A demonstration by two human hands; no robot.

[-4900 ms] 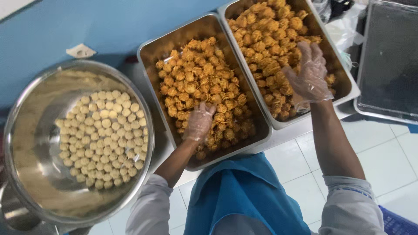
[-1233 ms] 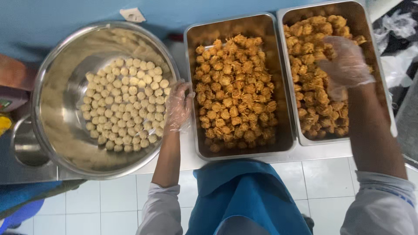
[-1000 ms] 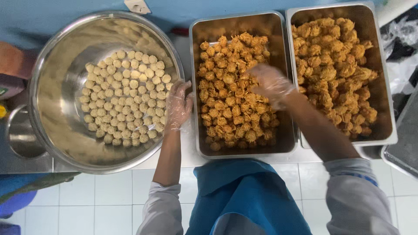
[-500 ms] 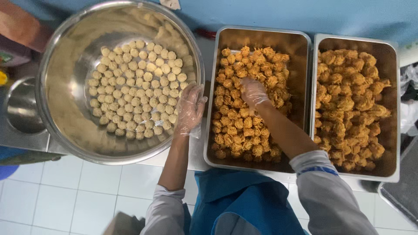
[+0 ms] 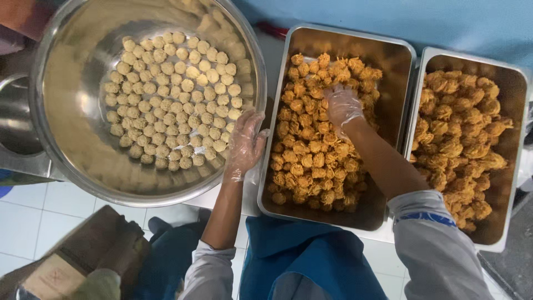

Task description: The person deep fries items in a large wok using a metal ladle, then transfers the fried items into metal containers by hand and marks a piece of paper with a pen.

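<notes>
Since earlier, right hand (image 5: 342, 105) has crossed into the middle tray (image 5: 277, 166), fingers buried, grip unclear, among orange fried balls (image 5: 311, 155); left hand (image 5: 244, 143), fingers spread, touches the bowl (image 5: 72, 161) of pale balls (image 5: 172, 100).

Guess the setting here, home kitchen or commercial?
Probably a commercial food-prep kitchen: two deep steel trays of fried pieces, a big steel bowl of pale dough balls, and disposable gloves on the left hand and right hand.

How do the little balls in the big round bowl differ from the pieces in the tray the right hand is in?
The balls in the bowl are pale, smooth and spread in one flat layer; the tray pieces are golden-orange, shaggy with strands and heaped. The right hand rests among the tray pieces; the left hand only touches the bowl's rim. Both are bite-sized.
</notes>
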